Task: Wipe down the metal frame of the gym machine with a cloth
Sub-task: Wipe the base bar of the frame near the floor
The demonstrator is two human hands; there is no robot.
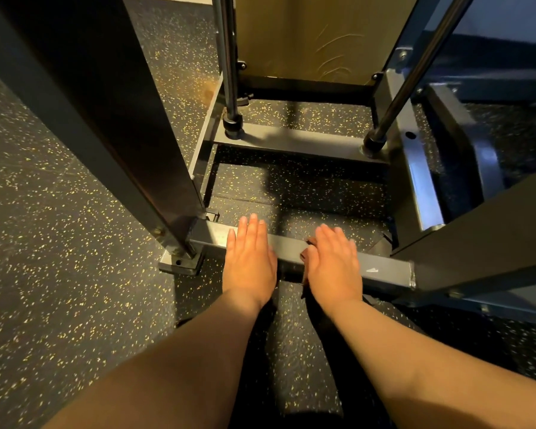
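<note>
Mostly hidden: cloth [306, 252] beneath flat fingers [330, 235] of right hand [334, 264], on frame bar [288, 246].

Single head-worn wide-angle view, facing forward and steeply down, close above the frame's base crossbar [291, 246] and floor [59, 243].

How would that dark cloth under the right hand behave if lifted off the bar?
Probably floppy: the cloth folds over the bar and droops down its front. Likely light, since it is thin enough to hide almost wholly beneath the flat right hand. It should slide easily on the smooth metal.
</note>
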